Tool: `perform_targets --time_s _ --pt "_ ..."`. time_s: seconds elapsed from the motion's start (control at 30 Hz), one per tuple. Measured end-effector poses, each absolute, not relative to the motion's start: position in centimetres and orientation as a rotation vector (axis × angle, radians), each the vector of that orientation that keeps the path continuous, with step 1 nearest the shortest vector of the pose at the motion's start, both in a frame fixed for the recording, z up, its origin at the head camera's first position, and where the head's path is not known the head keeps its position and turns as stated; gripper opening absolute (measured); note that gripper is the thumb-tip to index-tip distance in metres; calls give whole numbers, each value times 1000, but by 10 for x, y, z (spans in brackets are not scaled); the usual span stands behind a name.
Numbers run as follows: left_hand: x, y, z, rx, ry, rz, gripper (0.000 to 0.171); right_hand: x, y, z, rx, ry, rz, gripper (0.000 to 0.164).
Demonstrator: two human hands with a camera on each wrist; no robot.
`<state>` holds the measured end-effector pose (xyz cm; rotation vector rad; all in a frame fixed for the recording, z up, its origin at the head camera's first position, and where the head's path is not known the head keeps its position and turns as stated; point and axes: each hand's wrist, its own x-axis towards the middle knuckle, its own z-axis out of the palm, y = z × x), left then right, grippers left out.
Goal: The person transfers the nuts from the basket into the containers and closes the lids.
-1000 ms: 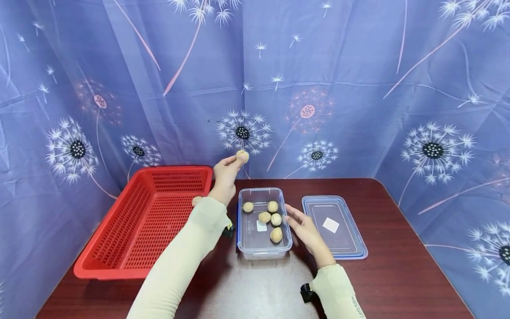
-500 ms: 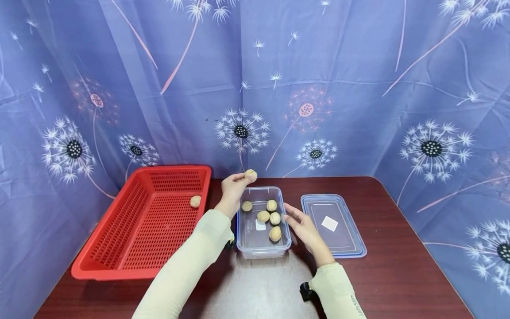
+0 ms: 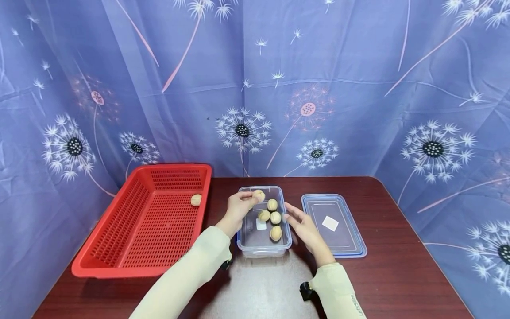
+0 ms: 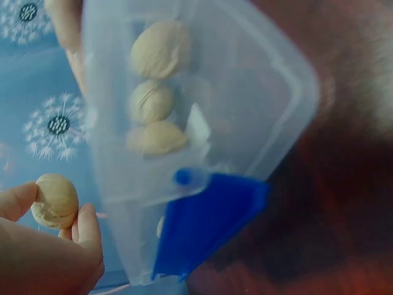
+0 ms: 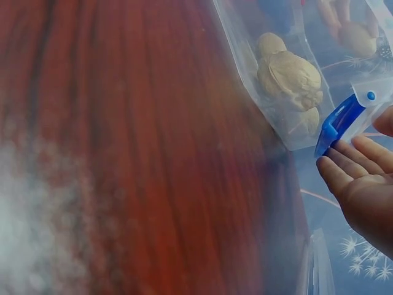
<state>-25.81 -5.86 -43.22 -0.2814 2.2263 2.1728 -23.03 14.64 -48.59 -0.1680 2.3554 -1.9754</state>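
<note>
My left hand (image 3: 237,209) pinches a walnut (image 3: 259,195) between thumb and fingertips over the far part of a clear plastic box (image 3: 255,254). The same pinched walnut (image 4: 55,201) shows at the lower left of the left wrist view. Several walnuts lie on the box floor, among them a near one (image 3: 276,233); one at the far left is mostly hidden by the left hand. My right hand (image 3: 304,230) rests with loosely extended fingers at the box's right wall. In the right wrist view its fingertips touch or nearly touch the blue clasp (image 5: 344,120).
A red perforated basket (image 3: 137,271) stands at the left, with one walnut (image 3: 195,200) near its right wall. The blue-edged clear lid (image 3: 338,241) lies on the dark red table (image 3: 398,266) right of the box. A patterned curtain (image 3: 358,110) hangs behind and at both sides.
My left hand has brought the walnut right and down, from above the table's far edge to over the box. The right hand stays beside the box.
</note>
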Motion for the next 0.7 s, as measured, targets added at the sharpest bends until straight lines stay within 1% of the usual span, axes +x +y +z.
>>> perform_targets --time_s 0.27,0.5,0.7 --pt "-245 -56 -444 -88 2313 1969 33 -229 146 -484 -170 2334 -1988 47" --pt "-242 -53 -455 78 2449 1862 28 -230 146 -487 -164 2322 -1997 47" --pt "-240 -51 -459 176 2495 1795 28 -230 146 -485 -151 2316 -1994 46"
